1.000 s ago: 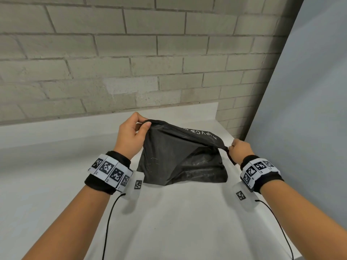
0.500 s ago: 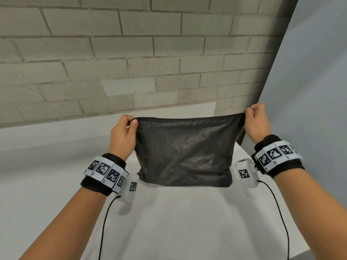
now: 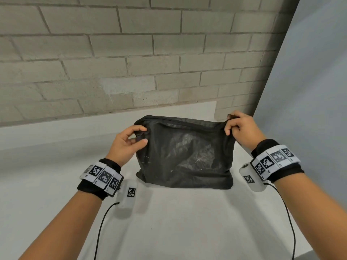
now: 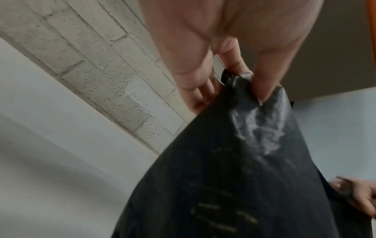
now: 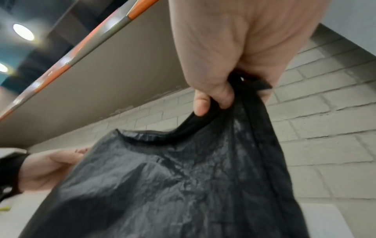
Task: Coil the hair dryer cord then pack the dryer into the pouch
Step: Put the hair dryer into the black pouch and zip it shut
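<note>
A black crinkled pouch stands upright on the white table, its zipper edge on top. My left hand pinches the pouch's upper left side between thumb and fingers; the left wrist view shows the fabric bunched in that pinch. My right hand grips the top right corner by the zipper end; in the right wrist view the pouch hangs from its curled fingers. No hair dryer or cord shows in any view.
A pale brick wall rises just behind the table. A plain grey panel closes off the right side. Thin black cables run from my wrist cameras down across the table's front.
The pouch has come down from being stretched taut in the air and now stands on the table. My left hand has shifted from the top corner to the upper left side.
</note>
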`<action>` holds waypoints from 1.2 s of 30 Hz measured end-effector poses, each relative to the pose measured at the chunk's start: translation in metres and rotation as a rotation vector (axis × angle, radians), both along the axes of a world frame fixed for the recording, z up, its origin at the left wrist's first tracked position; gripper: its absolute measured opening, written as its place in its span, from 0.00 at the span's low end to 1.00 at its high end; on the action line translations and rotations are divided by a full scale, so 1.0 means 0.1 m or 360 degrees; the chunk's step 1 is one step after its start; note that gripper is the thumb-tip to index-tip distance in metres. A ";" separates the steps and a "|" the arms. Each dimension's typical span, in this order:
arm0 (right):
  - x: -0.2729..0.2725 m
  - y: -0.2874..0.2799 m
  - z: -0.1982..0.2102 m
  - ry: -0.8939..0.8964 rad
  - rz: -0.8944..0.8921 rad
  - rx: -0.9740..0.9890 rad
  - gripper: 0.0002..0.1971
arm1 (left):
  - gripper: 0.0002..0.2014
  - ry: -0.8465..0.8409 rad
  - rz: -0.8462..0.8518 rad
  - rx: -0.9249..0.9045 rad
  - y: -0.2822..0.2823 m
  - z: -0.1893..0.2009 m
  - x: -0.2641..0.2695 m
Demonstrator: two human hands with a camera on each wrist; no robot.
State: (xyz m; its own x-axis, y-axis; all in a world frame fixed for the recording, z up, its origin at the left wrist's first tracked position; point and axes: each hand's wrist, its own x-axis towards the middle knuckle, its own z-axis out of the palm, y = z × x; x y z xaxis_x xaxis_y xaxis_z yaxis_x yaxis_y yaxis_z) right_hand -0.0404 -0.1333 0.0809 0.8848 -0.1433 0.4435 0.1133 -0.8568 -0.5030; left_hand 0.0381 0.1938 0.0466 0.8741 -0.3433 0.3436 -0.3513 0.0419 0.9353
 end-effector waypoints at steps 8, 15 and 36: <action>0.11 -0.22 -0.01 -0.0264 -0.0255 -0.0139 0.15 | 0.29 -0.0009 0.0071 0.0105 -0.11 0.02 0.06; 0.39 -0.47 0.07 -0.0084 -0.0298 0.0006 0.13 | 0.18 0.0078 0.0139 0.0274 -0.47 0.06 0.30; 1.99 -1.46 -0.27 0.0890 0.0131 -0.0330 0.22 | 0.18 0.0090 0.0069 0.1345 -1.26 -0.30 1.76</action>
